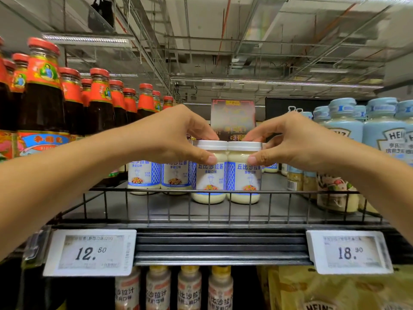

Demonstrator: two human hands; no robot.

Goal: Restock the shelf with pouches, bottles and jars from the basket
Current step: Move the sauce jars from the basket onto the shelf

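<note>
The left hand (169, 139) is clamping its grip on the left jar (210, 175), the right hand (297, 142) on the right jar (244, 175), probably nudging the touching pair square on the shelf (156, 211).

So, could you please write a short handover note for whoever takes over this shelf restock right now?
Left hand: grips the left jar at its lid and shoulder.
Right hand: grips the right jar the same way.
Where: both jars are upright, side by side and touching, and appear to rest on the shelf behind the wire rail. Two matching jars stand to their left, further back.
Done: these two jars are brought to the shelf.
Left: let go of both and fetch more. The basket is out of view, so what remains cannot be told.
</note>
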